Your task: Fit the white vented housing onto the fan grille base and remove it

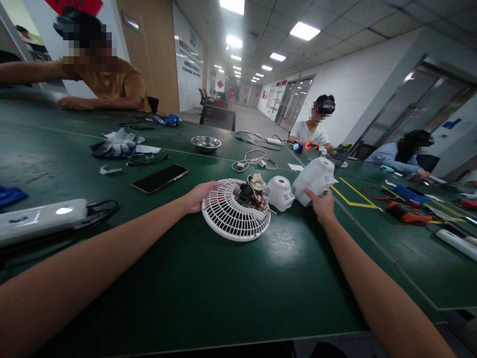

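Note:
A round white fan grille point(227, 219) lies on the green table with an exposed motor and wires point(251, 193) at its centre. My left hand point(201, 197) grips the grille's left rim; part of the fingers is hidden under it. To the grille's right stands a small white vented motor cover point(280, 193), untouched. My right hand point(322, 203) holds a larger white plastic housing point(316, 178) by its lower right side, thumb on the near face. The housing is tilted beside the motor cover, and I cannot tell whether it rests on the table.
Around the green table point(223, 288) lie a black phone point(160, 178), a metal bowl point(206, 143), gloves point(115, 144), a white cable point(255, 161) and a white device point(44, 219). An orange multimeter point(408, 213) sits right of yellow tape point(354, 194). Several people sit across the table.

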A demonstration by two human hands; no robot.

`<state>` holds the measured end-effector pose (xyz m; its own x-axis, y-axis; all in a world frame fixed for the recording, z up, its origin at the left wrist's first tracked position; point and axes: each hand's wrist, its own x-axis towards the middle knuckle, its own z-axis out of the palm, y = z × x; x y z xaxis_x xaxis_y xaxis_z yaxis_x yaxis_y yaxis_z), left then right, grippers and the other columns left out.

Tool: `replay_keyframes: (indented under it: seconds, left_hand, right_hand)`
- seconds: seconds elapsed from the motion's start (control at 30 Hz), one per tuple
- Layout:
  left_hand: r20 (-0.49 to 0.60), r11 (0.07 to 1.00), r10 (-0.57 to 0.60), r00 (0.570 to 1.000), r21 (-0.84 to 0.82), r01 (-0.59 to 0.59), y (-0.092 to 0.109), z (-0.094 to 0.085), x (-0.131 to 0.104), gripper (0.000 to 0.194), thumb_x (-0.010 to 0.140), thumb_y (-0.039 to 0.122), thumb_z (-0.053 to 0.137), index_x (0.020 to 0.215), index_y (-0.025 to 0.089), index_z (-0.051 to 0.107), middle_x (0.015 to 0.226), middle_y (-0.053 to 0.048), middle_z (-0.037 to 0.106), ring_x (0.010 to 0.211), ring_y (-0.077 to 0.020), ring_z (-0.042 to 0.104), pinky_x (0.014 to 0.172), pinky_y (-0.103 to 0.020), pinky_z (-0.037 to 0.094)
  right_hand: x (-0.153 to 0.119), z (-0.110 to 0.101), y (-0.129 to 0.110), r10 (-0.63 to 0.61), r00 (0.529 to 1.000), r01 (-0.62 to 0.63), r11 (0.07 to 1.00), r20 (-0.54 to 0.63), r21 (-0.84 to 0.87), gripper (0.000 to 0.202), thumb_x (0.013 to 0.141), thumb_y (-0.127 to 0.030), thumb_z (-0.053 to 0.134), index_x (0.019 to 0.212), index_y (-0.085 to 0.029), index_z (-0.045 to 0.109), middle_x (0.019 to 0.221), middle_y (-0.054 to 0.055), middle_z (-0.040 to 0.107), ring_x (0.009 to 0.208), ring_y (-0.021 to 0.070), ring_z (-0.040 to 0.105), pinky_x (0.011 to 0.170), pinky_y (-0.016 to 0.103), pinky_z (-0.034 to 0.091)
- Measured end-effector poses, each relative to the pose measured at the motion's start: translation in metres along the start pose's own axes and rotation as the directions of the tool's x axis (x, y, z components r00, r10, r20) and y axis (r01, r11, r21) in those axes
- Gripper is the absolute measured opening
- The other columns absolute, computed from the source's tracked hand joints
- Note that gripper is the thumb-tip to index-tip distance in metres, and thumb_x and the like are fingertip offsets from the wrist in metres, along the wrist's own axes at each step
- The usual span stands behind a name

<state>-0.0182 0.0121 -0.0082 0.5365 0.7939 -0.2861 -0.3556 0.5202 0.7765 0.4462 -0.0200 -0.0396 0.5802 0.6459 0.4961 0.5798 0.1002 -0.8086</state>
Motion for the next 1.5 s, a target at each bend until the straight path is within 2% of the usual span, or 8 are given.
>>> replay_keyframes:
  seconds: [0.1,0.27,0.4,0.53,0.73,0.97,1.27,1.5]
  left_hand:
    - [-0.003,1.0,0.003,1.0,-0.005,-0.003,0.0,-0.001,0.0,0.021,0.101,0.017,0.05,0.105,0.006,0.067,0.088,-0.013,0.075,0.074,-0.0196,0.074,0.076,-0.033,0.064]
    - [0.005,1.0,-0.006,1.0,0.0,0.006,0.0,-0.004,0.003,0.022,0.101,0.017,0.05,0.112,0.007,0.067,0.092,-0.014,0.076,0.078,-0.021,0.075,0.08,-0.034,0.064]
    - [0.003,1.0,-0.007,1.0,0.003,0.007,0.0,-0.003,0.004,0.024,0.102,0.017,0.048,0.112,0.005,0.066,0.095,-0.017,0.076,0.08,-0.0215,0.076,0.08,-0.034,0.064]
    - [-0.016,1.0,-0.008,1.0,-0.007,0.008,0.0,0.0,0.001,0.024,0.102,0.017,0.047,0.108,0.005,0.067,0.09,-0.016,0.075,0.074,-0.0205,0.075,0.077,-0.034,0.065]
    - [-0.008,1.0,-0.004,1.0,0.0,0.004,0.0,-0.002,0.002,0.023,0.101,0.016,0.05,0.113,0.003,0.066,0.096,-0.018,0.075,0.082,-0.0223,0.076,0.081,-0.035,0.064]
    - [-0.018,1.0,0.012,1.0,0.005,-0.012,0.001,0.0,0.001,0.023,0.101,0.016,0.05,0.109,0.003,0.066,0.094,-0.017,0.075,0.078,-0.0212,0.076,0.077,-0.033,0.065]
    - [-0.001,1.0,0.0,1.0,0.001,0.0,0.0,-0.004,0.004,0.023,0.101,0.016,0.05,0.11,0.004,0.067,0.097,-0.017,0.075,0.081,-0.0218,0.076,0.08,-0.034,0.064]
    - [-0.007,1.0,-0.002,1.0,0.002,0.002,-0.001,-0.003,0.005,0.026,0.102,0.018,0.047,0.11,0.003,0.067,0.094,-0.017,0.075,0.078,-0.0216,0.075,0.077,-0.033,0.064]
  right_hand:
    - [-0.001,0.0,-0.002,0.055,0.998,-0.056,0.998,-0.021,-0.013,0.075,0.062,-0.048,0.083,0.126,-0.023,0.055,0.117,0.01,0.072,0.108,0.0323,0.069,0.087,0.047,0.058]
    - [-0.003,0.0,-0.007,0.108,0.994,-0.109,0.993,-0.035,-0.034,0.08,0.062,-0.047,0.084,0.131,-0.021,0.053,0.121,0.012,0.07,0.114,0.0341,0.067,0.089,0.047,0.057]
    - [-0.005,-0.001,-0.01,0.12,0.992,-0.122,0.991,-0.041,-0.05,0.08,0.061,-0.047,0.085,0.13,-0.02,0.054,0.119,0.012,0.071,0.114,0.0336,0.067,0.092,0.045,0.056]
    - [-0.006,-0.002,-0.01,0.127,0.991,-0.13,0.989,-0.043,-0.077,0.079,0.061,-0.05,0.086,0.128,-0.021,0.056,0.117,0.012,0.072,0.111,0.0328,0.068,0.093,0.045,0.055]
    - [-0.004,-0.002,-0.009,0.15,0.988,-0.155,0.979,-0.048,-0.133,0.086,0.058,-0.057,0.087,0.129,-0.02,0.056,0.118,0.013,0.071,0.108,0.0344,0.068,0.096,0.049,0.052]
    - [-0.003,-0.003,-0.011,0.16,0.986,-0.165,0.974,-0.045,-0.158,0.088,0.057,-0.06,0.086,0.129,-0.019,0.056,0.116,0.014,0.072,0.107,0.0348,0.069,0.096,0.05,0.052]
    - [-0.005,-0.002,-0.013,0.148,0.988,-0.15,0.982,-0.034,-0.111,0.081,0.061,-0.051,0.085,0.129,-0.021,0.055,0.122,0.013,0.07,0.113,0.034,0.067,0.093,0.046,0.055]
    - [-0.008,-0.002,-0.015,0.138,0.99,-0.139,0.988,-0.018,-0.067,0.082,0.062,-0.048,0.085,0.132,-0.02,0.053,0.125,0.014,0.07,0.117,0.034,0.067,0.094,0.047,0.056]
